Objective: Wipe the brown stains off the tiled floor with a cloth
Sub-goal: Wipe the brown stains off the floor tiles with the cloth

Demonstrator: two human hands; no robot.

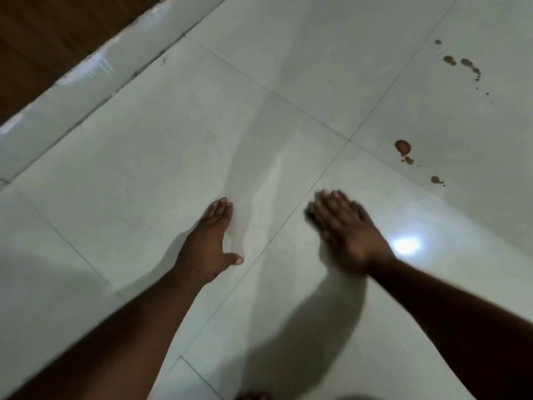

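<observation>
Brown stains mark the white tiled floor at the right: a round blot with drips, a small spot below it, and a trail of spots at the upper right. My left hand stretches forward with straight fingers over a tile, holding nothing. My right hand, blurred, is flat with fingers spread, palm down, left of and below the stains. No cloth is in view.
A white tiled skirting strip runs diagonally across the upper left, with a dark brown surface beyond it. A bright light reflection shines on the tile beside my right wrist.
</observation>
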